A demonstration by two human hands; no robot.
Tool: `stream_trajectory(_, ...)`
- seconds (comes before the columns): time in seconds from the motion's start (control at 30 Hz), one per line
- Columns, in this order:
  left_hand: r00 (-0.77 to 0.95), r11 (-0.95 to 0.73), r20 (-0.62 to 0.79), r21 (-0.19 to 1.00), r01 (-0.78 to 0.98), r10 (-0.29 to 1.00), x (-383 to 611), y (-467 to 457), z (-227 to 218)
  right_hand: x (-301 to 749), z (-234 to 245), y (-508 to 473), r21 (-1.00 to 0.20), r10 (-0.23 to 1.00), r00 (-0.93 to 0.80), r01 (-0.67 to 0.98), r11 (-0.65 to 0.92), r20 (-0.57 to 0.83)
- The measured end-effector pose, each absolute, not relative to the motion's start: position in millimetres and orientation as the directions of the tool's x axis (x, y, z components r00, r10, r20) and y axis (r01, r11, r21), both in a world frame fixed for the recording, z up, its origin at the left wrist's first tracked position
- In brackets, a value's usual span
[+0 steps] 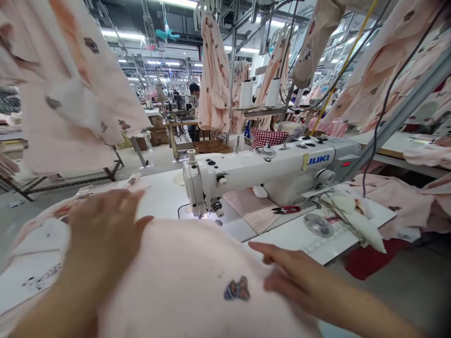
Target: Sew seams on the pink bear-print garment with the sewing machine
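A pale pink printed fabric piece [183, 272] is spread between my two hands in front of the sewing machine [253, 169], with a small bear-like figure on it. My left hand [105, 230], blurred, is closed at the fabric's left edge, its thumb beside the cloth. At the right edge, my right hand [292, 272] grips the cloth with curled fingers while its index finger stretches forward. The fabric's upper edge comes close below the needle area of the machine; whether it touches the bed cannot be told.
Red-handled thread snips [287, 210] and a round clear dish [318, 225] lie right of the machine. More printed fabric [38, 263] lies at the left. Hanging garments [214, 75] and thread cones [272, 93] stand behind. A slanted metal post [398, 103] rises at the right.
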State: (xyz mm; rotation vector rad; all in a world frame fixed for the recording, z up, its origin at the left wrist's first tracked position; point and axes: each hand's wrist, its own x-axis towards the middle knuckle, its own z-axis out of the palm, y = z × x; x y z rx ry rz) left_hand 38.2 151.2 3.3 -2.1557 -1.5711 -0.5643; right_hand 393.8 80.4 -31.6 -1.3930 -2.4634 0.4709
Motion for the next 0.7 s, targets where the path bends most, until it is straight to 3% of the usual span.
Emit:
stream_trajectory(0.1,0.372,-0.312,0.478,-0.204,0.928,0.795,65.2,141.5,-39.3,370.6,-52.6,96.9,-0.292,0.783,-0.605,0.73,0.618,0.146)
stream_trajectory(0.23,0.5,-0.463,0.443,-0.197,0.864,0.745,54.0,106.9,-96.5,371.0,-84.0,89.8,-0.209,0.66,-0.743,0.632,0.747,0.11)
stream_trajectory(0.33,0.391,-0.388,0.427,-0.097,0.916,0.816,19.7,102.8,-89.9,378.5,-94.3,93.3,-0.2,0.723,-0.664,0.695,0.691,0.19)
stream_trajectory(0.47,0.186,-0.162,0.271,-0.108,0.981,0.944,-9.8,127.8,-66.7,378.4,-96.9,118.0,-0.227,0.828,-0.505,0.8,0.555,0.245)
stream_trajectory(0.6,0.161,-0.135,0.265,-0.112,0.984,0.951,-5.3,149.4,-59.2,374.9,-99.2,130.5,-0.128,0.751,-0.493,0.793,0.596,0.438)
stream_trajectory(0.7,0.167,-0.145,0.288,-0.098,0.985,0.943,9.3,155.8,-57.8,374.0,-101.9,129.2,-0.1,0.652,-0.652,0.673,0.733,0.388)
